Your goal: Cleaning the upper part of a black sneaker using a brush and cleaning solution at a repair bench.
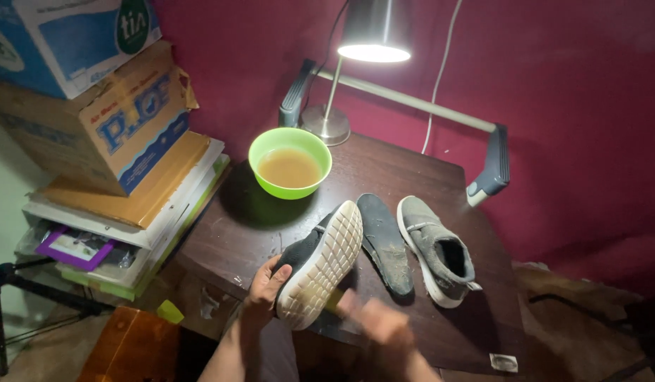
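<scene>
Dark wooden counter [271,233] under lamplight. Left hand [265,288] clamped on upturned shoe [320,265], sole up; right hand [375,322] blurred beside it, grip unclear.

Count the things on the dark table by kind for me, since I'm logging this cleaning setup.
Shoes: 2, one held sole-up in the left hand, one lying at the right
Insoles: 1
Bowls: 1, green, holding brownish liquid
Lamps: 1
Total: 5
The right hand is blurred; what it holds cannot be told.
</scene>
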